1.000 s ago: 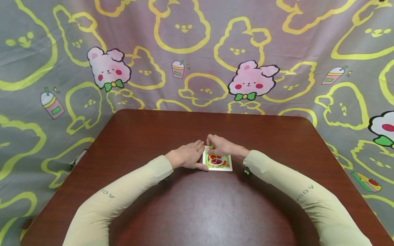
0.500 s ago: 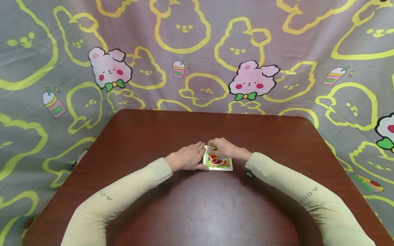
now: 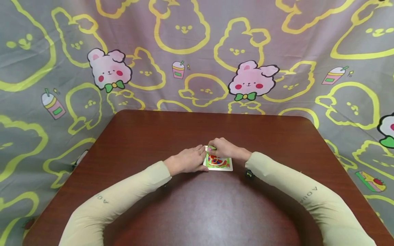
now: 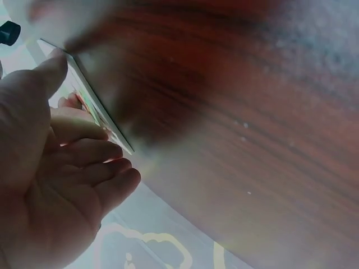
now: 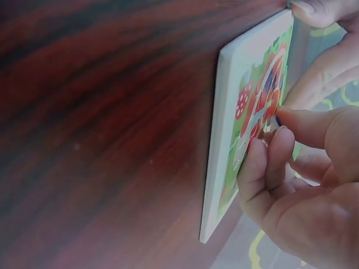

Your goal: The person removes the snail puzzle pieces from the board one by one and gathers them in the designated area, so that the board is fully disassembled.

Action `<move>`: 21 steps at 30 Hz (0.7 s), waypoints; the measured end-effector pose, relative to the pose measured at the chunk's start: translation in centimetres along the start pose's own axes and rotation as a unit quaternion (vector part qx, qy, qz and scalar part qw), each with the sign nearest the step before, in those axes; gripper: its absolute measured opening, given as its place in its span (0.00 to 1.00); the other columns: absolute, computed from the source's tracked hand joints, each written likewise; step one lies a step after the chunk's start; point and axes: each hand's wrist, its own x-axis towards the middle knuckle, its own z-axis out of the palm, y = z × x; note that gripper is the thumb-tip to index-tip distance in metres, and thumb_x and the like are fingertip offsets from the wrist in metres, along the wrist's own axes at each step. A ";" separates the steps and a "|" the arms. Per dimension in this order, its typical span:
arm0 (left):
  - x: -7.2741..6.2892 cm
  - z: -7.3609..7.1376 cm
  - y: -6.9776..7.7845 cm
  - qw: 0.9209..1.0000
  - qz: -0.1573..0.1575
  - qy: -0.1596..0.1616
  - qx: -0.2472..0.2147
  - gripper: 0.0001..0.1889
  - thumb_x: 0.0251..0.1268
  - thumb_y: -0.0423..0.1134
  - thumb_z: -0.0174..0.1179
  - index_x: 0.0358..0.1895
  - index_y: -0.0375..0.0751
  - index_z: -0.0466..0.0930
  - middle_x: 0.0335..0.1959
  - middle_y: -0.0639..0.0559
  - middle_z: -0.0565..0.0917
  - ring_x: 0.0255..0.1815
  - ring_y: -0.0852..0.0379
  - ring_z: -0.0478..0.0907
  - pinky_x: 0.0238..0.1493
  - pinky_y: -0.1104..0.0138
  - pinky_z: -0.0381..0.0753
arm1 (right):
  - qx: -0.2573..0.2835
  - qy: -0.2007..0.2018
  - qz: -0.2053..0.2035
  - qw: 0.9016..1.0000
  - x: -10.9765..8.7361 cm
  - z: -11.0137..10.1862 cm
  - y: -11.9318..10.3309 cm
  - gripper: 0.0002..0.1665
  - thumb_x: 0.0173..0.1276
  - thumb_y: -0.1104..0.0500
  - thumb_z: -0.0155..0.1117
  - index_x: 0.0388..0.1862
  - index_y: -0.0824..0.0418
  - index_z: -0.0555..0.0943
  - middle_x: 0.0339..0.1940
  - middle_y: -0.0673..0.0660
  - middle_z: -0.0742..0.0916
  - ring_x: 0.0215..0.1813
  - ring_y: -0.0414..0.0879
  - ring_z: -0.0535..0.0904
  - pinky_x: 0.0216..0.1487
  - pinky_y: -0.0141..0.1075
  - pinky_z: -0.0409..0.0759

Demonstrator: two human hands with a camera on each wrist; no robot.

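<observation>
A small square picture puzzle board (image 3: 230, 168) with a white rim and a red, blue and green picture lies flat on the table. My left hand (image 3: 189, 160) rests along its left side, fingers extended and thumb at the near corner; in the left wrist view the thumb (image 4: 51, 73) touches the rim. Over the board's upper part, my right hand (image 3: 224, 148) has its fingers curled and pinches a small, partly green puzzle piece (image 3: 212, 148). In the right wrist view the fingertips (image 5: 285, 134) meet close to the picture and hide most of the piece.
The dark red-brown table (image 3: 197, 205) reaches well past the board on all sides. A grey cloth (image 3: 203, 41) with yellow outlined animals hangs behind it and along both sides. Dark wrist gear (image 3: 249, 173) sits under the right cuff.
Since one second ago, my right hand has shifted slightly nearer and right, and more green shows at its fingertips. My left hand has shifted slightly lower, still beside the board.
</observation>
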 end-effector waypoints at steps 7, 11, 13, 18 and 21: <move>-0.1 0.2 0.1 1.000 0.012 0.022 0.010 0.41 0.70 0.65 0.48 0.70 0.32 0.66 0.70 0.38 0.71 0.72 0.46 0.68 0.67 0.59 0.73 | 0.014 -0.007 0.000 1.000 0.1 -0.4 0.0 0.06 0.66 0.58 0.66 0.30 0.57 0.80 0.22 0.48 0.81 0.27 0.42 0.75 0.32 0.34 0.74; 0.0 0.1 0.1 1.000 0.012 0.006 0.013 0.41 0.70 0.66 0.47 0.70 0.33 0.66 0.71 0.38 0.70 0.73 0.46 0.67 0.67 0.59 0.73 | 0.041 -0.012 0.017 0.999 -0.1 -0.5 0.2 0.07 0.69 0.57 0.63 0.31 0.56 0.78 0.22 0.48 0.79 0.26 0.41 0.73 0.31 0.33 0.71; 0.1 0.1 0.1 1.000 0.012 -0.002 0.012 0.40 0.70 0.66 0.47 0.70 0.33 0.66 0.71 0.38 0.70 0.74 0.46 0.66 0.68 0.59 0.72 | 0.063 -0.014 0.032 0.997 -0.2 -0.6 0.5 0.07 0.71 0.56 0.61 0.32 0.55 0.79 0.22 0.48 0.79 0.25 0.40 0.73 0.30 0.32 0.71; 0.0 -0.2 0.1 1.000 0.010 -0.007 -0.003 0.39 0.70 0.65 0.48 0.69 0.33 0.68 0.71 0.37 0.70 0.74 0.46 0.66 0.68 0.58 0.72 | 0.125 -0.032 0.051 0.990 -0.8 -0.9 1.1 0.09 0.74 0.54 0.58 0.35 0.55 0.80 0.19 0.51 0.81 0.21 0.40 0.77 0.28 0.32 0.71; -0.2 -0.2 0.1 1.000 0.014 -0.002 -0.008 0.39 0.71 0.65 0.48 0.68 0.33 0.68 0.70 0.37 0.70 0.73 0.45 0.66 0.67 0.58 0.73 | 0.161 -0.041 0.052 0.985 -1.1 -1.4 1.5 0.09 0.74 0.54 0.57 0.37 0.57 0.81 0.21 0.55 0.83 0.21 0.43 0.79 0.27 0.32 0.73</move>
